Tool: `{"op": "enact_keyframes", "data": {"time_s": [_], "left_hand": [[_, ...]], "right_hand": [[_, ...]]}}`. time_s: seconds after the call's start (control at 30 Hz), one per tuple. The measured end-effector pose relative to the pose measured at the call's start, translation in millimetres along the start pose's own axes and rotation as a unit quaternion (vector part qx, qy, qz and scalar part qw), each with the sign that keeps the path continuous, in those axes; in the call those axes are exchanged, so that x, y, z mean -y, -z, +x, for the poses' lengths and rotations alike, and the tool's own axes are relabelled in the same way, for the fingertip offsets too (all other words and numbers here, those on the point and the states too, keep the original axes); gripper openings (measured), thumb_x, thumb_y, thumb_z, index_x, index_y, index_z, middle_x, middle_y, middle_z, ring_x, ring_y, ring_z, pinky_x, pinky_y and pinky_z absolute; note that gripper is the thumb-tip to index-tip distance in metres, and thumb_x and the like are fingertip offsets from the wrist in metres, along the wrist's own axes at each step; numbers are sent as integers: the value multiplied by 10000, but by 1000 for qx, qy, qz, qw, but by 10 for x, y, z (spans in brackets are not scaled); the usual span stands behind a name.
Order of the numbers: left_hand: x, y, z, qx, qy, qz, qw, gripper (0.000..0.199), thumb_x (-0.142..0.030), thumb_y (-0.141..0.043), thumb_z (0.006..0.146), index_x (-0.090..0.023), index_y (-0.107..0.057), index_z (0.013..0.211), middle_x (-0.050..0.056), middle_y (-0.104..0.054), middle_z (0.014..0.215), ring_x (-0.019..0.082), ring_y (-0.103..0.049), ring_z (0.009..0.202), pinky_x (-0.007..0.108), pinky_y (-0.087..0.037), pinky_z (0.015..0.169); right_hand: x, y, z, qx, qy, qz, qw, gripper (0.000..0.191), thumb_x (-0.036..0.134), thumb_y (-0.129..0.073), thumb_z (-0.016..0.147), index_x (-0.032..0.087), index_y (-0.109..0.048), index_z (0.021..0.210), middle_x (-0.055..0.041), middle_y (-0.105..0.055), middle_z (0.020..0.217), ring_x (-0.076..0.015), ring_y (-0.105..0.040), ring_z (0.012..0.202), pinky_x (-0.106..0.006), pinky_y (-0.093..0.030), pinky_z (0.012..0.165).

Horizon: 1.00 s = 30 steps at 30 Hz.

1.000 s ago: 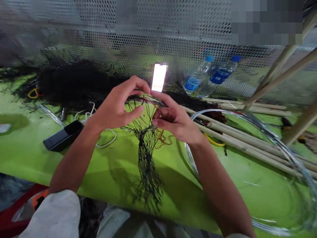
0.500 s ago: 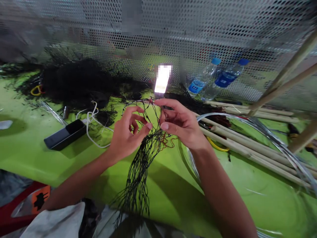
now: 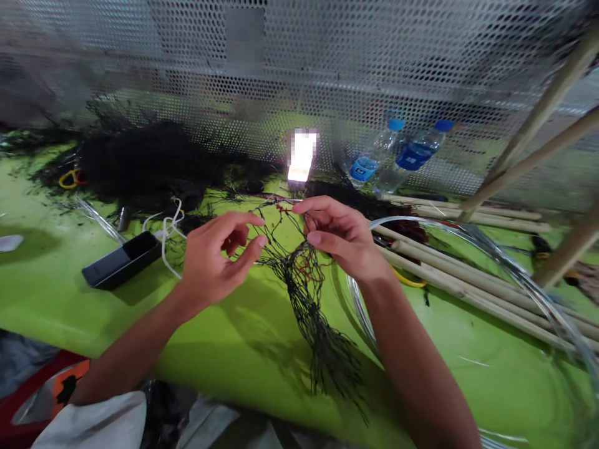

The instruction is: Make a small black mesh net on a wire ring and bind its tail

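Observation:
A bunch of black knotted netting [image 3: 299, 284] hangs between my hands over the green tabletop and trails down to the right. My right hand [image 3: 341, 237] pinches the netting's upper strands between thumb and fingers. On the left side, my left hand [image 3: 219, 249] has its thumb and index finger apart, close to the spread mesh; its other fingers curl in. Reddish-brown cord [image 3: 311, 268] shows among the black strands below my right hand. A thin rod or wire [image 3: 281, 201] runs along the top of the mesh, partly hidden by my right fingers.
A black pile of netting [image 3: 145, 162] lies at the back left, near a dark power bank [image 3: 120, 260] with a white cable [image 3: 166, 234]. Two water bottles [image 3: 365, 167] lean on the perforated panel [image 3: 374, 75]. Wooden poles [image 3: 449, 274] and coiled clear tubing [image 3: 505, 259] lie right.
My left hand has moved left, away from my right hand. The netting's hanging end has swung from the lower left to the lower right. The view has shifted slightly.

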<state>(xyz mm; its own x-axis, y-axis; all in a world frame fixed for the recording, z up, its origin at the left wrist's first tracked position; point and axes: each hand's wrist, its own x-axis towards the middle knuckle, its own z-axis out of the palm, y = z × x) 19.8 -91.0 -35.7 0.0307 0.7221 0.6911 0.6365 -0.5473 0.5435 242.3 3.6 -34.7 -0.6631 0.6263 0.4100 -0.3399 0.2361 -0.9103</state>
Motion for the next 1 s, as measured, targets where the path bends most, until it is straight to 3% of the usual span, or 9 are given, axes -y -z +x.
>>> {"op": "enact_keyframes", "data": {"time_s": [0.07, 0.1, 0.2, 0.3, 0.43, 0.53, 0.8, 1.0], "left_hand": [[-34, 61, 166, -19, -75, 62, 995, 207, -158, -718, 922, -189, -706, 1127, 13, -668, 901, 123, -589, 742, 287, -530, 715], [-40, 93, 261, -1, -108, 81, 991, 289, -133, -709, 907, -172, -693, 1193, 54, -688, 1021, 155, -631, 863, 316, -557, 805], [-7, 175, 518, 132, -144, 70, 978, 506, -60, -654, 896, -189, -617, 1384, 79, -696, 1211, 181, -665, 1068, 334, -559, 969], [57, 207, 650, 211, -134, 32, 968, 450, -99, -670, 935, -256, -644, 1356, 20, -755, 1141, 171, -700, 1050, 324, -556, 976], [90, 180, 651, 203, -132, 10, 970, 329, -164, -708, 948, -269, -697, 1259, 1, -771, 974, 180, -724, 976, 329, -566, 921], [84, 157, 629, 206, -129, -18, 970, 279, -202, -709, 951, -302, -731, 1211, 10, -780, 983, 183, -730, 932, 337, -578, 879], [134, 122, 679, 225, -102, -22, 969, 104, -334, -705, 940, -361, -803, 962, 5, -777, 882, 218, -712, 868, 397, -578, 861], [80, 205, 709, 247, -68, -15, 967, 76, -317, -716, 921, -337, -789, 911, 1, -755, 862, 213, -699, 858, 375, -539, 829]], "right_hand": [[-11, -10, 1, 4, -1, 11, 1000, 318, 266, -786, 928, 196, -695, 1225, 57, -489, 718, -86, -354, 598, -251, -259, 530], [-15, -13, 1, 6, -1, 15, 1000, 315, 255, -783, 927, 196, -694, 1223, 59, -487, 718, -85, -349, 597, -252, -259, 531], [-25, -16, -2, 8, 4, 19, 1000, 299, 241, -780, 924, 196, -690, 1206, 58, -498, 727, -84, -351, 606, -250, -254, 535], [-29, -14, -5, 17, 8, 24, 1000, 274, 228, -768, 936, 196, -680, 1194, 57, -506, 736, -80, -358, 615, -243, -250, 538], [-16, -18, -4, 21, 6, 26, 999, 240, 206, -758, 945, 192, -672, 1169, 63, -497, 723, -74, -363, 611, -238, -239, 532], [6, -11, 7, 7, 0, 6, 1000, 180, 205, -749, 953, 188, -679, 1117, 58, -518, 727, -71, -351, 599, -236, -226, 513], [73, -44, 25, -28, -12, -150, 988, 23, 199, -724, 963, 178, -716, 956, 31, -590, 804, -44, -315, 550, -231, -222, 456], [136, -66, 41, -22, 48, -302, 952, 69, 170, -706, 950, 179, -774, 964, -32, -628, 937, -79, -491, 670, -235, -343, 520]]}}
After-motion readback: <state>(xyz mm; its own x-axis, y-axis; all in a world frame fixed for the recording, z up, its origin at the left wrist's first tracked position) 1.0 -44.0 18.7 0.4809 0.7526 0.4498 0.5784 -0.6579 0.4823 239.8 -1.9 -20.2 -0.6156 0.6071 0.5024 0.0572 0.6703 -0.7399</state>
